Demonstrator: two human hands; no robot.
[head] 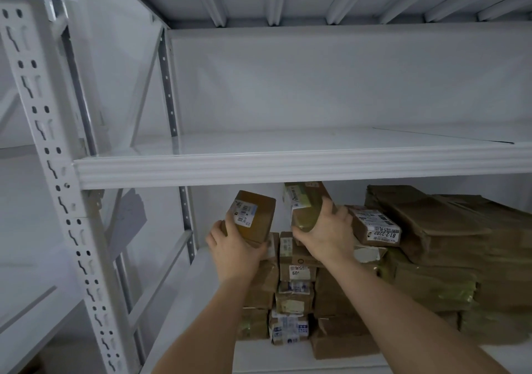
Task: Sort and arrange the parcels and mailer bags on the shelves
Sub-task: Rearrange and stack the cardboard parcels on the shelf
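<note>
Head view: left hand (230,247) gripping a small brown parcel (253,215), tilted, label toward the camera, held above the stacked parcels (293,296) on the lower shelf (259,353). Right hand (328,235) gripping a second taped parcel (308,206), raised just under the upper shelf edge (288,169). Flattened cartons (449,244) piled to the right. Likely risks: knocking the lifted parcel against that shelf edge, or toppling the narrow stack below while both hands are full.
</note>
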